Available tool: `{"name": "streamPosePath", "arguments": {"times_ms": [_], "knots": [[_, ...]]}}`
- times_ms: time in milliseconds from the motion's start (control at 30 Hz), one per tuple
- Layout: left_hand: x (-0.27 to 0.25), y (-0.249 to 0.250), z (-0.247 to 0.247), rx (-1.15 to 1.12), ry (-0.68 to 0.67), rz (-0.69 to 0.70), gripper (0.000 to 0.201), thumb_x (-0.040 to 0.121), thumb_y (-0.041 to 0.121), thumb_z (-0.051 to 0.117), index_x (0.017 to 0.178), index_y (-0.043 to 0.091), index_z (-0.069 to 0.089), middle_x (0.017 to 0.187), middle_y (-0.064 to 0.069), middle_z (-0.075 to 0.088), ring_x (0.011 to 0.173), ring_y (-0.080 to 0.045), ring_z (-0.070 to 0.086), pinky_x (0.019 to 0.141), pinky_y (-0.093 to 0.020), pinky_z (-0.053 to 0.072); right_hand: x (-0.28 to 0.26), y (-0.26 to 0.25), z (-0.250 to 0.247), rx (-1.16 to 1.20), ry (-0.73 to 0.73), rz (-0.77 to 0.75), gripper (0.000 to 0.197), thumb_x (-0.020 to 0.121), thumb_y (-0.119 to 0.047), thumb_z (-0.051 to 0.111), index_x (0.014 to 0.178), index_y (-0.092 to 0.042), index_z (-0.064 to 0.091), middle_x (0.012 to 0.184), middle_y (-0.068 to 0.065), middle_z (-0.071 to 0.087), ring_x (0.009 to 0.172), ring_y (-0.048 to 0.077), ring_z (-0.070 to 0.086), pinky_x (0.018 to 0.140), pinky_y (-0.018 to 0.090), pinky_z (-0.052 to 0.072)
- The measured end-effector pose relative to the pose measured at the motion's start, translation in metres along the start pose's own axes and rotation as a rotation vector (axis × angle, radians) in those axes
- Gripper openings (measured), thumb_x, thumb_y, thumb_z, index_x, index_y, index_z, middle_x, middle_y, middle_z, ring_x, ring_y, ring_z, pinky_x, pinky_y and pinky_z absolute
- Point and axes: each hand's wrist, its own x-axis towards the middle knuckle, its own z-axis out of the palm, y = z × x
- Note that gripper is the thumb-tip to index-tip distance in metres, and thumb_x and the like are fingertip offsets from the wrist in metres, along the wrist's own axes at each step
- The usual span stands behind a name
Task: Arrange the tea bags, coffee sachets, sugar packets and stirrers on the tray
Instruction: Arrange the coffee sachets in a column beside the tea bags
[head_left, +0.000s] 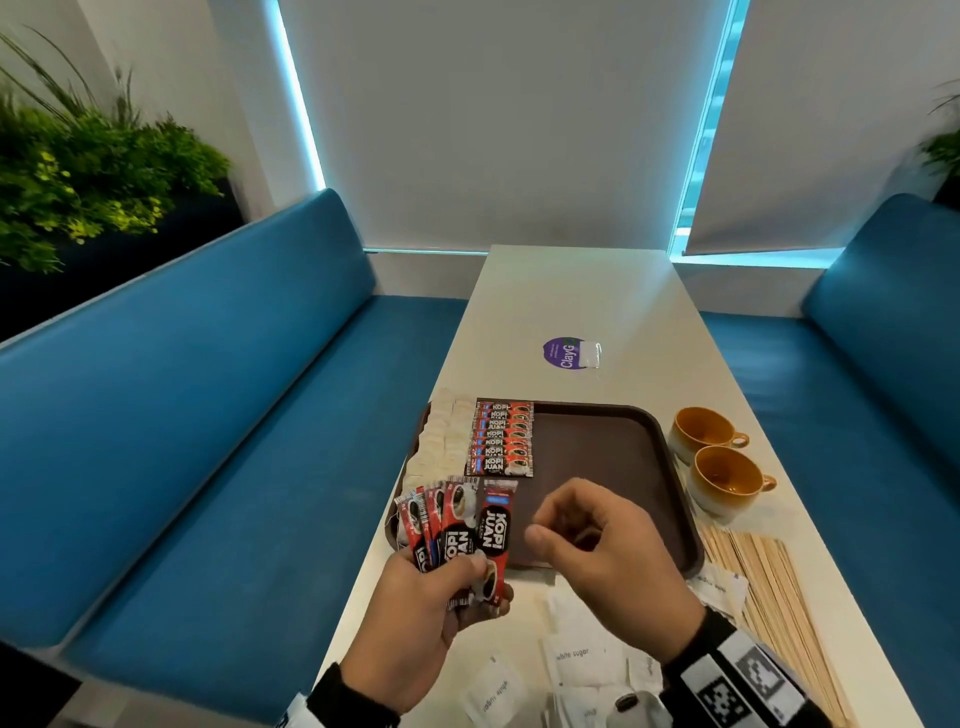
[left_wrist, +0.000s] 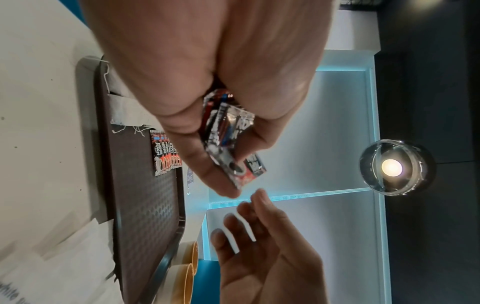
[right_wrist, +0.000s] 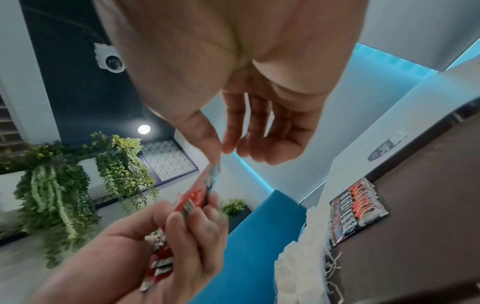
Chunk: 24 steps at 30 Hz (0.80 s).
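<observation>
My left hand grips a fan of several red coffee sachets above the near left corner of the brown tray. My right hand hovers just right of the fan with loosely curled fingers, holding nothing. In the left wrist view its fingers stand apart from the held sachets. On the tray lies an overlapping row of coffee sachets, with white tea bags along the left edge. White sugar packets and wooden stirrers lie on the table near me.
Two orange and white cups stand right of the tray. A purple sticker sits on the white table beyond it. Blue benches flank the narrow table. The right half of the tray is bare.
</observation>
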Motion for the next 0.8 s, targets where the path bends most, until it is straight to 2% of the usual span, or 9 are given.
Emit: {"name": "streamPosePath", "arguments": {"times_ms": [133,200,300,400,467,533,633,733,800], "knots": [[0.000,0.002,0.003,-0.019,-0.004,-0.006,0.029,0.088,-0.012,0.062,0.114,-0.001,0.064,0.101,-0.027,0.074,0.082,-0.038,0.073,0.067,-0.046,0.062,-0.003,-0.002,0.005,0.004,-0.182,0.096,0.023,0.086,-0.041,0.080,0.082,-0.021,0.072,0.078,-0.001,0.073,0.067,0.011,0.064,0.063,0.024,0.052],[0.001,0.002,0.004,-0.016,-0.017,-0.018,0.027,0.088,-0.012,0.063,0.113,-0.002,0.064,0.101,-0.028,0.074,0.084,-0.039,0.073,0.069,-0.047,0.062,-0.005,-0.002,0.010,0.016,-0.220,0.092,0.015,0.086,-0.032,0.082,0.085,-0.020,0.072,0.081,0.001,0.074,0.072,0.015,0.067,0.067,0.026,0.054],[0.001,0.001,0.003,-0.004,-0.054,-0.049,0.028,0.085,-0.003,0.069,0.113,-0.007,0.064,0.099,-0.031,0.072,0.083,-0.040,0.072,0.072,-0.048,0.061,-0.003,0.001,0.011,0.113,-0.182,0.127,0.008,0.090,-0.012,0.077,0.090,-0.015,0.070,0.084,0.005,0.074,0.072,0.016,0.068,0.070,0.036,0.057],[0.003,-0.001,0.002,-0.009,-0.044,-0.040,0.039,0.077,0.012,0.075,0.113,0.000,0.066,0.093,-0.023,0.074,0.074,-0.035,0.069,0.072,-0.048,0.061,0.001,0.003,0.004,0.231,-0.167,0.161,0.009,0.092,0.000,0.070,0.094,-0.008,0.068,0.083,0.010,0.074,0.067,0.017,0.065,0.066,0.040,0.056],[0.006,-0.003,-0.001,-0.038,0.016,-0.008,0.039,0.074,0.015,0.076,0.110,0.003,0.067,0.085,-0.015,0.074,0.070,-0.032,0.067,0.068,-0.044,0.061,0.004,0.004,0.000,0.217,-0.181,0.167,0.011,0.095,0.000,0.067,0.095,-0.010,0.070,0.083,0.010,0.075,0.065,0.016,0.063,0.064,0.037,0.054],[0.009,-0.005,-0.004,-0.064,0.059,0.017,0.034,0.073,0.016,0.076,0.102,0.000,0.066,0.085,-0.014,0.072,0.070,-0.029,0.067,0.062,-0.039,0.060,0.006,0.006,-0.003,0.164,-0.183,0.190,0.018,0.097,-0.001,0.063,0.095,-0.015,0.073,0.083,0.009,0.074,0.064,0.016,0.060,0.062,0.034,0.053],[0.013,-0.008,-0.011,-0.093,0.053,0.028,0.025,0.067,0.005,0.077,0.083,0.004,0.058,0.083,-0.016,0.063,0.072,-0.026,0.068,0.058,-0.035,0.059,0.008,0.009,-0.003,0.103,-0.165,0.213,0.024,0.098,-0.005,0.063,0.095,-0.024,0.078,0.087,0.006,0.075,0.063,0.013,0.061,0.061,0.028,0.055],[0.018,-0.010,-0.016,-0.085,0.068,0.041,0.025,0.066,-0.001,0.076,0.073,0.008,0.054,0.079,-0.016,0.060,0.070,-0.026,0.067,0.058,-0.035,0.059,0.011,0.009,0.000,-0.004,-0.142,0.103,0.021,0.091,-0.016,0.077,0.100,-0.035,0.078,0.095,-0.008,0.072,0.081,0.009,0.067,0.073,0.021,0.056],[0.023,-0.010,-0.018,-0.077,0.105,0.051,0.024,0.069,-0.002,0.076,0.072,0.008,0.055,0.079,-0.016,0.063,0.069,-0.026,0.069,0.058,-0.035,0.059,0.014,0.006,0.001,-0.092,-0.191,0.042,0.031,0.078,-0.024,0.089,0.105,-0.035,0.077,0.101,-0.015,0.067,0.095,0.003,0.067,0.083,0.016,0.053]]}}
